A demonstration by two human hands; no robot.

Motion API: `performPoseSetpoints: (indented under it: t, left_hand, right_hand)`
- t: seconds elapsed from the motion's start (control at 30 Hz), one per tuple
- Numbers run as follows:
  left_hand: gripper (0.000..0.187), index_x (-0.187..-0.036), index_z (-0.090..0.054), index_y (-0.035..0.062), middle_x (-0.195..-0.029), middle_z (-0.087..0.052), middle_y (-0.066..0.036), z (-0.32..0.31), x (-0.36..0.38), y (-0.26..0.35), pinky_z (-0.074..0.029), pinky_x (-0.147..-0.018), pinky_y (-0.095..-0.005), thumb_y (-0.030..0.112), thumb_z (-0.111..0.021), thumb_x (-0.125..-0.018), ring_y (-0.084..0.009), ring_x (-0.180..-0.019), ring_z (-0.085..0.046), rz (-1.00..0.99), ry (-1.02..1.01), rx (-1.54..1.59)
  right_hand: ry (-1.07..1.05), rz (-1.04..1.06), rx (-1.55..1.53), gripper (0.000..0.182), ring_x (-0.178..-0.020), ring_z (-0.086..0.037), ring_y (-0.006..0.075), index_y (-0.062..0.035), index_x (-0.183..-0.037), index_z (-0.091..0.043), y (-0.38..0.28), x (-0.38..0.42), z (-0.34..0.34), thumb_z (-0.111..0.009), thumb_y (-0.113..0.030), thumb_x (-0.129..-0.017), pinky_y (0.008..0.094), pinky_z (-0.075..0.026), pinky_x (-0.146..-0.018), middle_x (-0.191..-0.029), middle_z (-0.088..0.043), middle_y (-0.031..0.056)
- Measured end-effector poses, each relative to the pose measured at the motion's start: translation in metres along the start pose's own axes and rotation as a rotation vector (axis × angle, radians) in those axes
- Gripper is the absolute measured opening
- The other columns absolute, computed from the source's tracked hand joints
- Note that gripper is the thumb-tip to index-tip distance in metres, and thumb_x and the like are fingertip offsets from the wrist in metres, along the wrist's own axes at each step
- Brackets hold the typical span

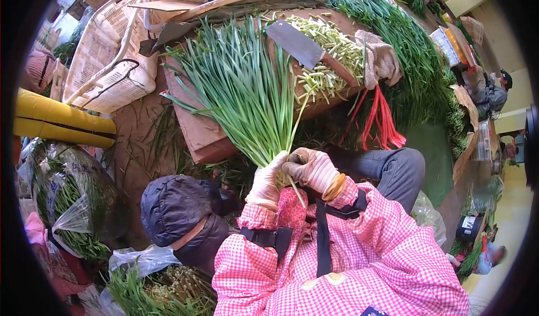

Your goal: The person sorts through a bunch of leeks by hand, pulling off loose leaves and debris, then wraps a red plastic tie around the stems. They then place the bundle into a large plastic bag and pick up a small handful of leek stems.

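**Mia:** What are the two hands doing in the middle of the picture?

**Ben:** Both wear thin gloves. The left hand point(268, 180) is closed around the bottom of a bunch of green leaves point(242, 85). The right hand point(312, 169) is curled right beside it, touching the same stems, with its fingers pinched on them.

**Mia:** Where does the bunch go?

**Ben:** The stems sit in the hands at the middle of the frame. The leaves fan up and to the left, over a brown board point(193, 130).

**Mia:** So which step is this?

**Ben:** I think it is the gathering step. The hands seem to be squeezing the stems into one neat bunch (one thin stalk hangs down below the hands, loose).

**Mia:** What does the next move need?

**Ben:** My guess is a tight hold from the left hand, so the bunch does not slip open, while the right hand tidies or ties it. The red bands point(379, 120) lie just right of the middle, near the right hand. The knife point(307, 49) rests higher up, on a pile of cut stem bits point(332, 52), next to a cloth glove point(382, 58).

**Mia:** What else is around?

**Ben:** A white basket point(112, 63) at the upper left, a long heap of greens point(404, 41) at the upper right, and a bag of greens point(70, 203) at the lower left. A person in a dark cap point(174, 206) sits below the board.
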State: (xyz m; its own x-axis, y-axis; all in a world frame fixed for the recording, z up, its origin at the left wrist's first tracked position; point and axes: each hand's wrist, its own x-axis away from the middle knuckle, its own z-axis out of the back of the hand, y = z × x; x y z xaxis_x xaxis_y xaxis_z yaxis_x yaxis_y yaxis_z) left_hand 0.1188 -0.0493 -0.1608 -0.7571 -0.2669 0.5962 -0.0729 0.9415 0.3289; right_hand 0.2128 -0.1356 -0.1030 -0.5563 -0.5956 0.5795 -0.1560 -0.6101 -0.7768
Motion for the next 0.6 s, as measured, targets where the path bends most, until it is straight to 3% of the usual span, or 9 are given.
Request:
performPoseSetpoints:
  t: [0.03,0.1,0.13,0.23,0.27,0.47,0.6]
  left_hand:
    - [0.027,-0.103,-0.057,0.0004,-0.096,-0.063,-0.012,0.004,-0.003,-0.001,-0.054,-0.065,-0.0326,0.018,-0.061,-0.082,-0.0214,-0.080,-0.063,0.016,0.013,-0.022]
    - [0.029,-0.102,-0.058,0.0009,-0.094,-0.063,-0.012,-0.006,0.004,0.005,-0.054,-0.065,-0.0323,0.019,-0.063,-0.081,-0.0212,-0.075,-0.063,0.007,0.022,-0.050]
    - [0.029,-0.102,-0.058,0.0010,-0.094,-0.063,-0.012,-0.009,0.008,0.010,-0.054,-0.065,-0.0325,0.020,-0.063,-0.080,-0.0210,-0.075,-0.063,0.032,0.014,-0.083]
    - [0.030,-0.101,-0.058,0.0011,-0.093,-0.063,-0.012,-0.011,0.007,0.004,-0.054,-0.064,-0.0340,0.021,-0.064,-0.079,-0.0207,-0.071,-0.062,0.000,0.031,-0.106]
    - [0.031,-0.101,-0.058,0.0010,-0.093,-0.063,-0.012,-0.010,0.006,0.003,-0.054,-0.064,-0.0343,0.022,-0.064,-0.079,-0.0209,-0.071,-0.062,-0.019,0.047,-0.107]
    - [0.030,-0.103,-0.057,0.0019,-0.097,-0.063,-0.014,-0.007,0.007,0.004,-0.054,-0.062,-0.0331,0.021,-0.062,-0.080,-0.0219,-0.067,-0.063,0.001,0.044,-0.079]
    - [0.027,-0.096,-0.059,-0.0039,-0.087,-0.064,-0.017,-0.010,0.007,0.004,-0.054,-0.057,-0.0320,0.018,-0.063,-0.080,-0.0216,-0.064,-0.062,-0.034,0.048,-0.011]
  right_hand:
    - [-0.027,0.035,-0.041,0.023,-0.056,-0.054,0.0097,-0.0033,-0.081,-0.060,0.001,0.001,0.001,-0.067,-0.024,-0.074,0.0257,-0.045,-0.052,-0.067,-0.060,0.0049]
    - [0.061,-0.243,-0.257,0.024,-0.048,-0.048,0.0074,-0.0046,-0.080,-0.057,-0.022,-0.001,0.009,-0.068,-0.025,-0.077,0.0204,-0.036,-0.039,-0.064,-0.057,0.0030]
    - [0.089,-0.135,-0.584,0.028,-0.045,-0.046,0.0066,-0.0063,-0.080,-0.055,-0.011,-0.009,0.015,-0.068,-0.031,-0.077,0.0196,-0.033,-0.037,-0.062,-0.055,0.0021]
    - [0.078,-0.219,-0.492,0.023,-0.041,-0.043,0.0046,-0.0099,-0.080,-0.053,-0.012,-0.032,0.023,-0.063,-0.031,-0.082,0.0173,-0.030,-0.036,-0.058,-0.053,-0.0012]
    - [-0.022,-0.222,-0.573,0.018,-0.040,-0.045,0.0062,-0.0101,-0.079,-0.054,-0.010,-0.039,0.024,-0.061,-0.026,-0.084,0.0179,-0.032,-0.037,-0.059,-0.055,0.0006]
    - [0.106,-0.019,-0.573,0.018,-0.040,-0.046,0.0062,-0.0062,-0.081,-0.059,-0.007,-0.023,0.026,-0.062,-0.024,-0.083,0.0178,-0.035,-0.037,-0.057,-0.056,0.0012]
    - [0.141,0.078,-0.496,0.019,-0.042,-0.045,0.0064,-0.0040,-0.080,-0.058,-0.037,0.023,0.044,-0.060,-0.022,-0.084,0.0194,-0.034,-0.038,-0.055,-0.052,-0.0005]
